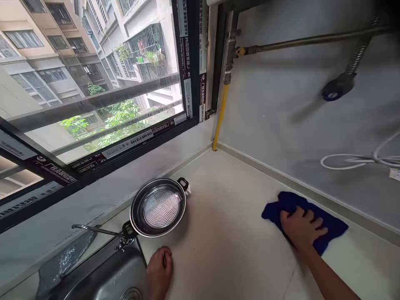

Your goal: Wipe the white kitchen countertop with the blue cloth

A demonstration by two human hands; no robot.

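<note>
Beside window (93,96), pale countertop (225,233)

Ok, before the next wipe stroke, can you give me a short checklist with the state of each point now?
1. Right hand lies flat on the blue cloth: ok.
2. Cloth lies on the counter near the wall: ok.
3. Left hand rests at the counter edge beside the sink, holding nothing: ok.
4. Pan stands apart from the cloth, so the counter between them is free: ok.
5. White cable hangs on the wall above the cloth, not touching it: ok.
6. Cloth wet or dry: cannot tell.
</note>
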